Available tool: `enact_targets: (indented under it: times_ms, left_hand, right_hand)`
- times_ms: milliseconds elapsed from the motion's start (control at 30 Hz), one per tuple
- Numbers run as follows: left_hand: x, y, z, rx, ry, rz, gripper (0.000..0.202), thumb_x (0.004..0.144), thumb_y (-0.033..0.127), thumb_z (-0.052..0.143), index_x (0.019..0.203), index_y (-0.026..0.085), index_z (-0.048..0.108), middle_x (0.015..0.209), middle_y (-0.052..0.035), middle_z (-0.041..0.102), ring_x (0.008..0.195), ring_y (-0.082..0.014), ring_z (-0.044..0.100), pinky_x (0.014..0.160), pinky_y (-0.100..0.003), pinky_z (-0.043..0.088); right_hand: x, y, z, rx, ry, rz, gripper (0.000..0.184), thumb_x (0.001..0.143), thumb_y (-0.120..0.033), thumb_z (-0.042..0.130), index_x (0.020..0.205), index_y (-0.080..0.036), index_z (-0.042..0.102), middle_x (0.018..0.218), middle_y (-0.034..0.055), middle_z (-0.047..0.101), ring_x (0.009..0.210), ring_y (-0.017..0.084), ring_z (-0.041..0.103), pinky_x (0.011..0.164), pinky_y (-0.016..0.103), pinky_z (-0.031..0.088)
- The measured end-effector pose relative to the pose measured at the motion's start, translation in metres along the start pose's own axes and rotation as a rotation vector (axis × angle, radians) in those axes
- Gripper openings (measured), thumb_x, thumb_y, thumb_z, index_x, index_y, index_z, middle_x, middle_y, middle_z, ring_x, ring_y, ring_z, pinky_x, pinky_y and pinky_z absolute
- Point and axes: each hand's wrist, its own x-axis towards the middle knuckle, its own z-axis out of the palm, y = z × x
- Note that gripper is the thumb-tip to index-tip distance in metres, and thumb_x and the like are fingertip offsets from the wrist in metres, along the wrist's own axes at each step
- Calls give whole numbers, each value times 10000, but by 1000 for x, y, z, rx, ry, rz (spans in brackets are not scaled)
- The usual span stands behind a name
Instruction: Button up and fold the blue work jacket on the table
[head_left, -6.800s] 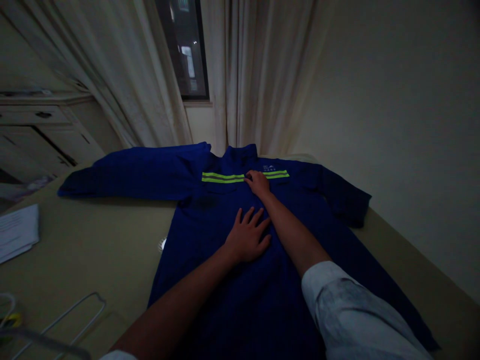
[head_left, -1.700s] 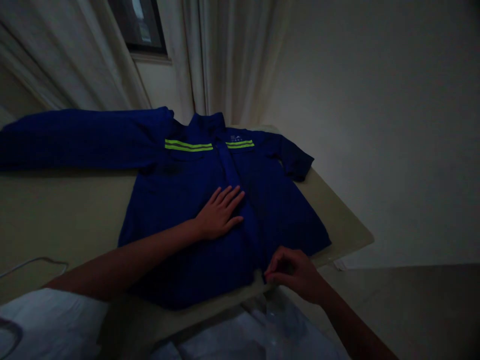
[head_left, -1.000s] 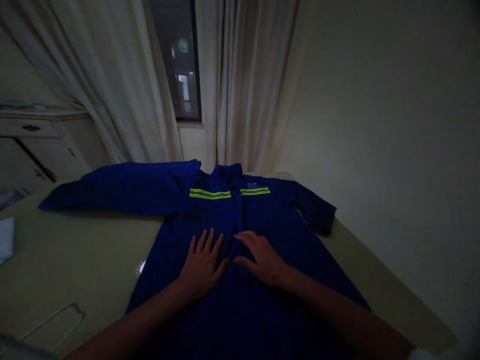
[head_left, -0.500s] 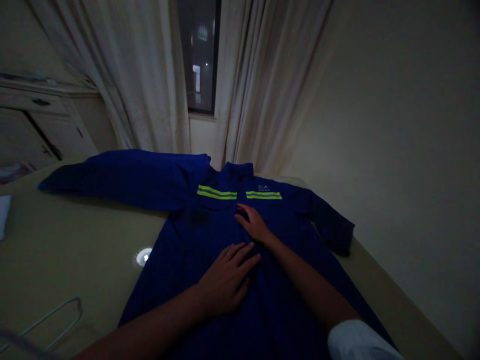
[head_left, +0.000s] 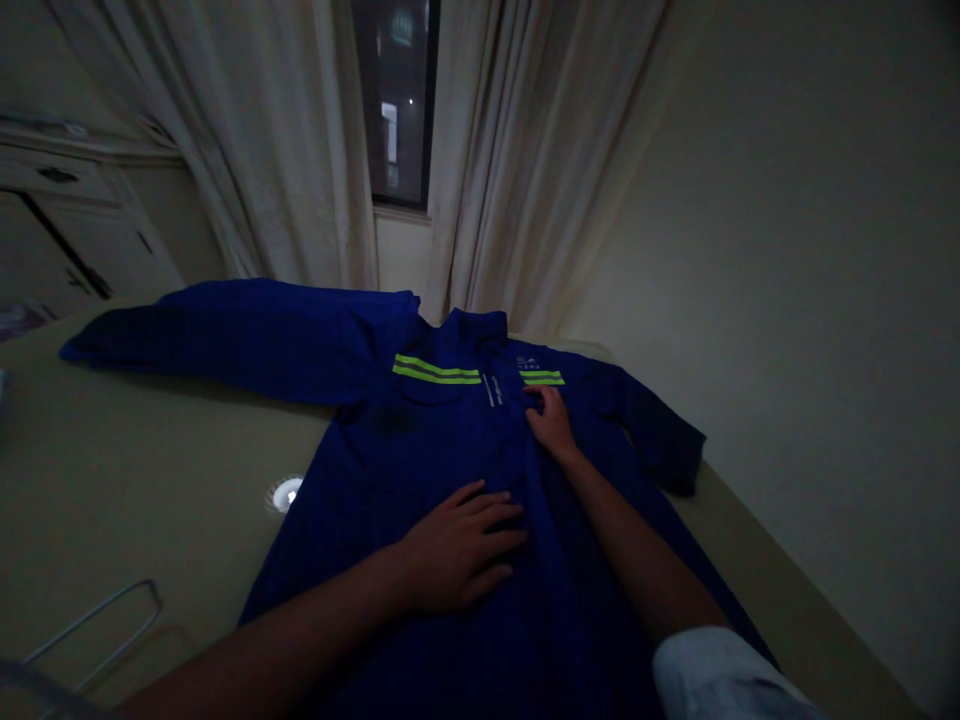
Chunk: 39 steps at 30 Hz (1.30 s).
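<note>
Now left hand (head_left: 459, 547) on blue jacket (head_left: 352, 560); right hand (head_left: 551, 422) below collar (head_left: 474, 325)

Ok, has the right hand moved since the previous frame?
Yes, up and outward: the right hand now sits just below the reflective stripe of the blue jacket, not under the stripes' gap.
</note>
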Motion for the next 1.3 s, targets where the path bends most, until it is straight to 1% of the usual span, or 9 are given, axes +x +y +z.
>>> enact_targets:
  times_ms: [133, 233, 367, 567, 700, 867, 1000, 1133, 1300]
  left_hand:
    - [1, 0, -1, -2, -11, -16, 507, 1040, 430, 510, 1533, 314, 511, 1588, -63, 539, 1514, -278, 441, 1294, -535, 253]
    - [2, 1, -3, -3, -11, -19, 550, 1029, 418, 532, 1568, 328, 472, 1586, -64, 541, 1507, -280, 450, 1288, -535, 265]
    - [2, 2, -3, 21, -17, 1, 577, 1035, 361, 529, 1600, 387, 419, 1647, -30, 472, 1515, -276, 440, 1282, -548, 274]
    - [3, 2, 1, 77, -67, 196, 553, 1065, 265, 457, 1600, 397, 424, 1680, 17, 417, 1572, -229, 354, 1302, -501, 263]
    - [2, 19, 1, 32, -106, 224, 519, 1087, 416, 446, 1603, 363, 425, 1627, -7, 501, 1551, -245, 393, 1284, -513, 301]
    - [-3, 44, -1, -13, -151, 250, 624, 1064, 568, 429, 1629, 304, 398, 1674, -61, 425, 1559, -306, 372, 1281, -567, 286]
    - [-6, 48, 2, -22, -157, 260, 622, 1071, 535, 417, 1640, 289, 374, 1688, -53, 402, 1572, -314, 340, 1298, -585, 235]
    - [-5, 49, 3, -11, -145, 276, 574, 1074, 492, 420, 1618, 310, 409, 1602, -67, 520, 1468, -294, 479, 1295, -562, 243]
    - [-3, 49, 2, 1, -124, 295, 557, 1064, 461, 464, 1596, 300, 439, 1480, -90, 611, 1439, -280, 507, 1277, -521, 296]
  right_hand:
    - [-5, -4, 5, -29, -58, -67, 341, 757, -137, 559, 1041, -225, 724, 1149, 100, 645, 1131, 283, 626, 1100, 490, 486]
    - [-6, -8, 5, -36, -41, -45, 193, 841, -262, 637, 1007, -213, 721, 1137, 115, 640, 1117, 290, 634, 1087, 487, 495]
    - [-4, -6, 1, 11, -13, 8, 221, 845, -291, 653, 1044, -204, 695, 1136, 124, 663, 1077, 282, 649, 1008, 470, 534]
    - [1, -4, 5, 354, -36, 151, 283, 782, -319, 654, 1046, -216, 646, 1141, 104, 699, 1079, 271, 667, 958, 453, 556]
    - [0, -14, 12, 533, -199, 222, 314, 781, -369, 693, 1056, -220, 661, 1114, 80, 734, 1049, 258, 680, 930, 425, 564]
    - [-6, -24, 15, 385, -336, 180, 304, 821, -308, 636, 1095, -198, 710, 1063, 54, 724, 876, 197, 674, 849, 368, 565]
    - [-6, -28, 16, 178, -239, 90, 173, 810, -226, 631, 938, -214, 747, 1022, 55, 694, 869, 198, 656, 886, 388, 558]
    - [-5, -31, 17, 26, -222, 17, 110, 800, -253, 725, 895, -202, 748, 1069, 79, 651, 833, 194, 628, 841, 383, 568]
    - [-9, -29, 17, -66, -225, -30, 215, 817, -99, 617, 969, -196, 733, 1100, 87, 602, 925, 207, 618, 921, 390, 559]
